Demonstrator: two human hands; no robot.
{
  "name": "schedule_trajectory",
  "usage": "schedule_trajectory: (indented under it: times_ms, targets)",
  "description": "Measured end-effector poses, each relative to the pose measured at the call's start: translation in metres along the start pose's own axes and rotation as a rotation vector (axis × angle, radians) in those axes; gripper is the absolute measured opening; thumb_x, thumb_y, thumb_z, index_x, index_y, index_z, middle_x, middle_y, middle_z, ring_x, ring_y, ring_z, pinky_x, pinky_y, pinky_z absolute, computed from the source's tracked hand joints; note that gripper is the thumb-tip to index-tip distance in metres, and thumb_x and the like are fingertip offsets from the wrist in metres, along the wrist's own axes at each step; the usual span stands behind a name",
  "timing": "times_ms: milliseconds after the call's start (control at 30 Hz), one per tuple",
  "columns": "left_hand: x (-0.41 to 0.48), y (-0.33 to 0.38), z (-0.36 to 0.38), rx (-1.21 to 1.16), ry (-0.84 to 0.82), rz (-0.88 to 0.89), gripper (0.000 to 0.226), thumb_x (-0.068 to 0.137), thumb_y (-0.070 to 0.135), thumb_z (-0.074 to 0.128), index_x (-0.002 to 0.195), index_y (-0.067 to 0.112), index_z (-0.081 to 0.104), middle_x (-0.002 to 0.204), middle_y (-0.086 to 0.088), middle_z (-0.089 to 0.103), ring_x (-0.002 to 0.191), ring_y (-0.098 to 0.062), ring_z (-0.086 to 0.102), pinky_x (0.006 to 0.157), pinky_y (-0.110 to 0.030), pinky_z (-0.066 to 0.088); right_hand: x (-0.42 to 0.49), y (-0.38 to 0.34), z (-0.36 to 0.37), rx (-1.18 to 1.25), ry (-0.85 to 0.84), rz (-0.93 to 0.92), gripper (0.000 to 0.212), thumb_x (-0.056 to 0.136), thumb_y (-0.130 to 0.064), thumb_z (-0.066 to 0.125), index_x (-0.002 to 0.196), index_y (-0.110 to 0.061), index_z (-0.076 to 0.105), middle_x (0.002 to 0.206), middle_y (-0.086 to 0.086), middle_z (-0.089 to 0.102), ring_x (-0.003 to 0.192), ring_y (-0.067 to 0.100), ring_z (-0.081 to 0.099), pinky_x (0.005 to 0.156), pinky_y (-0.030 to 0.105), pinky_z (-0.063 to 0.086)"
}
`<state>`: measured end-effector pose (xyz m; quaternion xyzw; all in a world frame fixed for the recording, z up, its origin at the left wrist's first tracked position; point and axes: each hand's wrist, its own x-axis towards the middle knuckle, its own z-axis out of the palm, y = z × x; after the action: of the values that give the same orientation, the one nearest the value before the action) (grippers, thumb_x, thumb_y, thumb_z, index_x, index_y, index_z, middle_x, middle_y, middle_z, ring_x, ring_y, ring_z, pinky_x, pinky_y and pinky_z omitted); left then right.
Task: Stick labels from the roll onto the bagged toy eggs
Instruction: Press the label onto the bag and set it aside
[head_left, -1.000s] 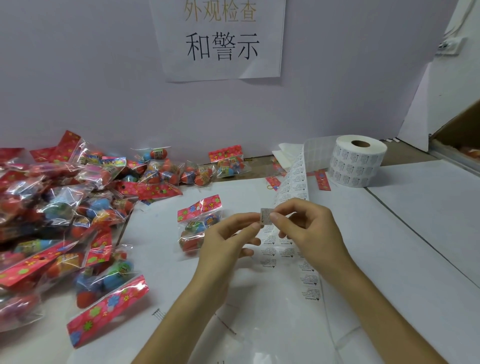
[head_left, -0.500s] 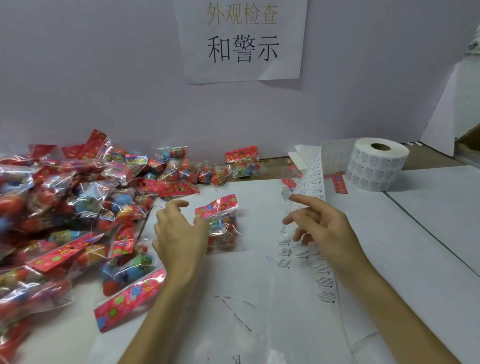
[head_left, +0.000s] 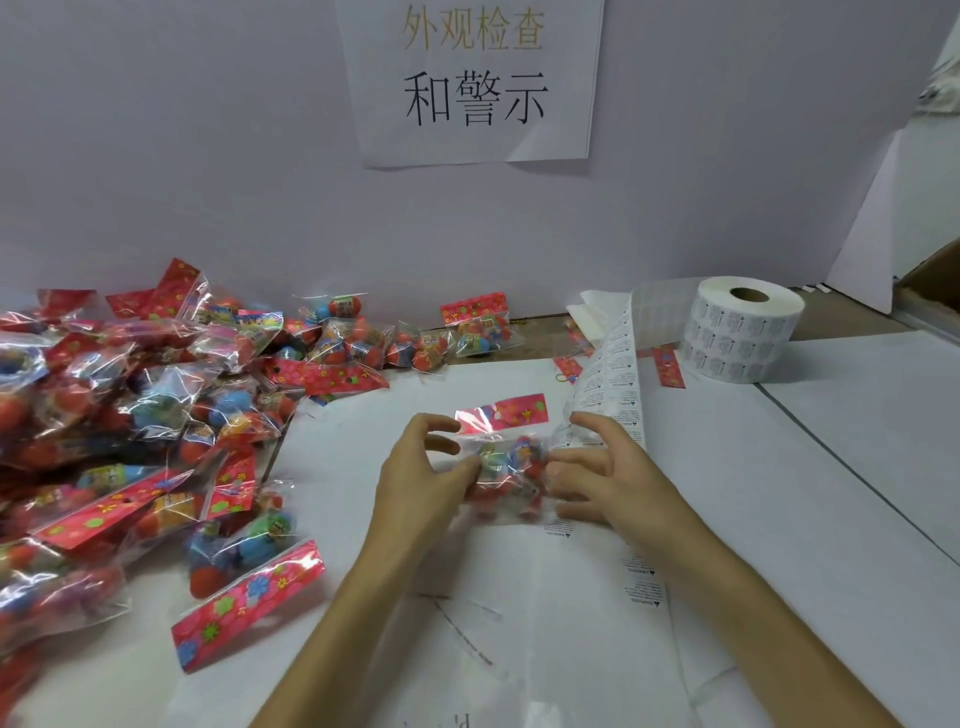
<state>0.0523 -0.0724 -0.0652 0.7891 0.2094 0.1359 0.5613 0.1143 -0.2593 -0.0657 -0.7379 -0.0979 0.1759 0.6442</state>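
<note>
While my left hand (head_left: 431, 467) pinches the left edge of a bag of toy eggs (head_left: 511, 457) on the surface (head_left: 831, 467) between my hands, my right hand (head_left: 608, 478) lays straight, spread fingers against its other side; whether a label is on it I cannot tell. Beyond my right hand the label strip (head_left: 618, 374) trails back to a fat roll (head_left: 743, 332), and left of my left hand sits a big pile of bags (head_left: 130, 415), so I judge most remains.
</note>
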Motion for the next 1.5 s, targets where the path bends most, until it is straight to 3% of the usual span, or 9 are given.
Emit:
schedule_trajectory:
  times_ms: [167,300,500,633,800,967,1067,1267,1500]
  targets:
    - [-0.001,0.004,-0.001,-0.411,-0.152,-0.207,0.052,0.087,0.011,0.081,0.132,0.016,0.056,0.121,-0.014,0.069,0.102,-0.033,0.074,0.077,-0.039,0.063,-0.001,-0.006,-0.005,-0.008,0.147,-0.113,0.061,0.083,-0.015,0.081,0.128,-0.039,0.048,0.099,-0.013,0.075,0.102,0.019,0.071,0.092,0.044,0.058]
    - [-0.005,0.008,0.000,-0.455,-0.255,-0.166,0.038,0.093,0.013,0.074,0.128,0.016,0.060,0.097,-0.010,0.080,0.084,-0.026,0.078,0.063,-0.030,0.060,0.000,-0.005,-0.006,0.051,0.129,-0.127,0.057,0.082,-0.013,0.083,0.121,-0.040,0.051,0.098,-0.012,0.077,0.096,0.015,0.075,0.100,0.048,0.054]
    - [-0.007,0.010,0.002,-0.483,-0.375,-0.146,0.070,0.069,0.028,0.084,0.131,0.020,0.053,0.107,-0.010,0.079,0.095,-0.031,0.077,0.082,-0.040,0.064,0.002,-0.007,-0.010,0.183,0.137,-0.138,0.051,0.083,-0.008,0.080,0.123,-0.031,0.057,0.100,0.003,0.079,0.099,0.025,0.075,0.102,0.053,0.052]
    - [-0.010,0.011,0.003,-0.551,-0.435,-0.162,0.067,0.073,0.021,0.084,0.133,0.009,0.057,0.110,-0.017,0.078,0.102,-0.030,0.076,0.088,-0.044,0.063,-0.001,-0.008,-0.009,0.223,0.038,-0.130,0.050,0.089,-0.008,0.074,0.131,-0.024,0.052,0.100,0.008,0.079,0.095,0.026,0.076,0.088,0.041,0.060]
    - [-0.010,0.013,0.006,-0.561,-0.320,-0.152,0.048,0.082,0.005,0.080,0.126,0.008,0.062,0.102,-0.017,0.079,0.088,-0.027,0.078,0.074,-0.031,0.064,-0.001,-0.010,-0.009,0.290,0.031,-0.117,0.044,0.090,-0.020,0.073,0.130,-0.024,0.054,0.105,0.009,0.078,0.096,0.025,0.076,0.085,0.038,0.058]
    - [-0.009,0.014,0.007,-0.552,-0.211,-0.174,0.045,0.085,-0.004,0.077,0.124,0.012,0.062,0.097,-0.014,0.080,0.086,-0.029,0.078,0.074,-0.033,0.064,-0.004,-0.012,-0.008,0.223,-0.033,-0.149,0.067,0.068,-0.043,0.079,0.129,-0.029,0.056,0.104,0.002,0.077,0.100,0.018,0.074,0.079,0.031,0.058]
    - [-0.009,0.015,0.008,-0.553,-0.162,-0.175,0.047,0.082,-0.005,0.079,0.122,0.015,0.062,0.091,-0.012,0.080,0.082,-0.028,0.078,0.070,-0.032,0.063,-0.005,-0.010,-0.007,0.162,-0.036,-0.145,0.064,0.068,-0.038,0.083,0.126,-0.031,0.057,0.098,-0.001,0.076,0.097,0.018,0.075,0.077,0.030,0.058]
    - [-0.013,0.018,0.012,-0.532,-0.149,-0.159,0.047,0.082,-0.004,0.079,0.123,0.013,0.063,0.087,-0.008,0.080,0.072,-0.018,0.076,0.061,-0.028,0.060,-0.006,-0.010,-0.007,0.058,0.041,-0.180,0.031,0.090,-0.019,0.076,0.117,-0.025,0.063,0.082,0.004,0.076,0.074,0.013,0.073,0.061,0.025,0.057]
    - [-0.014,0.021,0.012,-0.534,-0.083,-0.138,0.045,0.084,-0.002,0.078,0.122,0.017,0.062,0.091,-0.009,0.080,0.075,-0.021,0.076,0.061,-0.026,0.059,-0.008,-0.012,-0.002,0.081,-0.040,-0.195,0.036,0.089,-0.022,0.076,0.121,-0.026,0.060,0.085,0.002,0.076,0.076,0.017,0.075,0.064,0.031,0.061]
